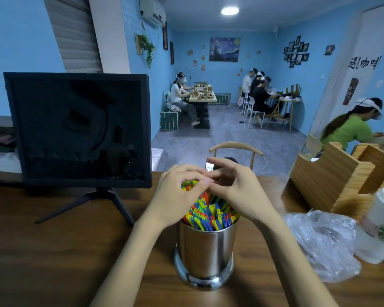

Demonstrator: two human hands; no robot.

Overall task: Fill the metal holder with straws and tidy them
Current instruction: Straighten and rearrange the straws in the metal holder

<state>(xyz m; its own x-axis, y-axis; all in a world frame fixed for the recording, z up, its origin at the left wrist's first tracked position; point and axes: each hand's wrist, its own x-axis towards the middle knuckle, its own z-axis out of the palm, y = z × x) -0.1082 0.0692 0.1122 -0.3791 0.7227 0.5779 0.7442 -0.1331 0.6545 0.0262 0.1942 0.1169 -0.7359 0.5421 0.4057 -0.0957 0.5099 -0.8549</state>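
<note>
Standing on the wooden table (53,251), the metal holder (205,251) is packed with coloured straws (208,214). The left hand (177,196) curls around the taller straw tops, while the right hand (235,189) pinches them from the other side.

Two bare forearms, sleeveless as far as visible, seemingly no rings or watch.

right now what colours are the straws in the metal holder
Mixed: yellow, blue, green and red-orange straws, seen in the head view.
</note>
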